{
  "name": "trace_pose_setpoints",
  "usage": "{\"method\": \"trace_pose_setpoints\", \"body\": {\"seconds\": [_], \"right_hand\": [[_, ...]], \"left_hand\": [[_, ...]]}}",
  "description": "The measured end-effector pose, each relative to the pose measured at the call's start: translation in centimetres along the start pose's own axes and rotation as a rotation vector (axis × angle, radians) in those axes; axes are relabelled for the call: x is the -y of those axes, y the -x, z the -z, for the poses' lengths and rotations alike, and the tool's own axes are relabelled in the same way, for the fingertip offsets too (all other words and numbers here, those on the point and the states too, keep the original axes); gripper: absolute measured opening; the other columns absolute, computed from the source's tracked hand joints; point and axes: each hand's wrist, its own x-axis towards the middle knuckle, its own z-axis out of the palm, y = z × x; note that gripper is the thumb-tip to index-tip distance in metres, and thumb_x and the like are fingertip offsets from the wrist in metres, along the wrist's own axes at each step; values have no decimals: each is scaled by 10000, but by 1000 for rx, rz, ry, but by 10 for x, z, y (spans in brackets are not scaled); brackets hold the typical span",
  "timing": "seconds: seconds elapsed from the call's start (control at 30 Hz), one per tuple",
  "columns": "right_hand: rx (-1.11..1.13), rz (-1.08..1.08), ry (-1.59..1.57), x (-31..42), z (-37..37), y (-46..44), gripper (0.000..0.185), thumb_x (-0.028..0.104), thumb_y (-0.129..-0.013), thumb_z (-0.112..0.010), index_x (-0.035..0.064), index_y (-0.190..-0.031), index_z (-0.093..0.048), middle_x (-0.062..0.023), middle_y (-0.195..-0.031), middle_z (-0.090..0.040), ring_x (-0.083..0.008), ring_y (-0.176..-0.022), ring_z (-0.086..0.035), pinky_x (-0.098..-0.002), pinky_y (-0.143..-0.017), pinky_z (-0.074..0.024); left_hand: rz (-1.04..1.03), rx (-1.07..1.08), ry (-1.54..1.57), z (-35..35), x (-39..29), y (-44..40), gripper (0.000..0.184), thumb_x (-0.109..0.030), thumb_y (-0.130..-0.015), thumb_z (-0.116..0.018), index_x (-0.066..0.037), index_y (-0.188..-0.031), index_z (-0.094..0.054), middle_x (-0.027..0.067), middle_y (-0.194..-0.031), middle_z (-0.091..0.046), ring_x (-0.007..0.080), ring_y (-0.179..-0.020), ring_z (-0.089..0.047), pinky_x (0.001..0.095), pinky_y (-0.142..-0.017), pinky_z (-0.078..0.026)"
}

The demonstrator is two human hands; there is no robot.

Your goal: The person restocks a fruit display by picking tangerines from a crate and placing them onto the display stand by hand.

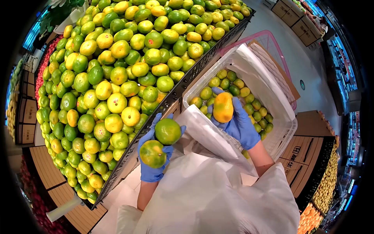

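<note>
Blue gloves cover both of my hands. In my left hand (160, 147), near the stand's edge, are two tangerines: a green one (168, 131) above and a yellow-green one (153, 154) below. My right hand (240, 124) grips an orange-yellow tangerine (223, 107) over a clear plastic crate (286, 136). Loose green and yellow tangerines (253, 105) lie inside that crate, partly hidden by my right hand and by white paper lining (255, 68). A large heap of tangerines (117, 78) fills the display stand to my left, some with small red stickers.
A black slatted rim (187, 76) edges the display stand. Behind the crate are a pink basket (272, 37) and a cardboard sheet (286, 84). Other fruit stands (325, 183) rise at the right, and grey floor (307, 66) shows beyond. A pale tube (64, 208) sticks out at lower left.
</note>
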Motion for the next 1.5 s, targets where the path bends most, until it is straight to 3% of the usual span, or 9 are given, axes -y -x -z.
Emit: {"method": "trace_pose_setpoints", "body": {"seconds": [0.2, 0.4, 0.6, 0.67, 0.77, 0.9, 1.0, 1.27, 1.5], "right_hand": [[-589, 106, 981, 29, 166, 18, 411, 386, -886, -611, 74, -1127, -497, -56, -963, -600, -141, -765, -598, -256, -600, -508], [-689, -185, 1276, -14, 295, 20, 490, 351, -796, -720, 82, -1134, -490, -86, -923, -600, -135, -752, -581, -266, -564, -490], [-495, -53, 1316, -14, 308, 23, 483, 260, -792, -725, 52, -1182, -530, -104, -1022, -608, -178, -871, -585, -293, -707, -503], [-568, 46, 2284, -4, 303, 18, 449, 176, -812, -703, 38, -1204, -533, -110, -1099, -586, -181, -986, -564, -295, -842, -471], [-446, 515, 1888, 10, 199, -7, 495, 154, -816, -692, 29, -1256, -504, -147, -1167, -558, -240, -1054, -550, -319, -918, -439], [245, 286, 1362, -14, 29, -19, 654, 222, -778, -722, 30, -1333, -436, -166, -1185, -550, -340, -1018, -540, -388, -906, -431], [620, 484, 1835, -34, -5, -44, 777, 272, -728, -761, 41, -1374, -396, -138, -1193, -554, -325, -1039, -532, -399, -940, -405], [721, 315, 1810, -77, -28, -101, 819, 372, -629, -807, 73, -1305, -453, -140, -1156, -557, -329, -1061, -527, -425, -949, -389], [506, 828, 1992, -90, -47, -190, 843, 225, -642, -804, 79, -1369, -403, -131, -1197, -525, -314, -1081, -505, -393, -965, -386]], "left_hand": [[-183, 139, -413, -3, 21, -5, 550, -180, -899, -599, -46, -1369, -347, 217, -1434, -318, 422, -1226, -444, 413, -899, -523], [367, 38, 934, -22, 18, -13, 547, -122, -921, -441, -85, -1434, -256, 191, -1471, -271, 428, -1301, -337, 243, -674, -576], [180, 62, 107, -26, 20, -8, 500, -166, -949, -394, -133, -1433, -276, 186, -1485, -221, 489, -1298, -292, 278, -574, -602], [166, 110, -149, -15, 25, -8, 497, -153, -956, -401, -83, -1429, -267, 196, -1469, -258, 457, -1298, -317, 256, -605, -597], [91, 72, 8, -24, 24, -6, 553, -130, -932, -500, 2, -1411, -259, 193, -1422, -352, 343, -1256, -412, 291, -792, -556], [8, 34, -61, -2, 30, 4, 544, -42, -850, -627, -13, -1327, -366, 177, -1370, -420, 254, -1208, -480, 338, -936, -482], [-134, -4, -313, 14, 27, 14, 544, 28, -791, -678, -54, -1268, -431, 158, -1284, -483, 226, -1138, -527, 330, -906, -486], [215, -114, 251, 74, 26, 28, 368, -172, -887, -562, -83, -1232, -470, 144, -1141, -550, 218, -908, -592, 288, -703, -523], [500, -84, 1096, 89, -25, 15, 476, -397, -964, -410, -10, -1214, -530, 157, -1082, -623, 251, -887, -631, 349, -757, -543]]}}
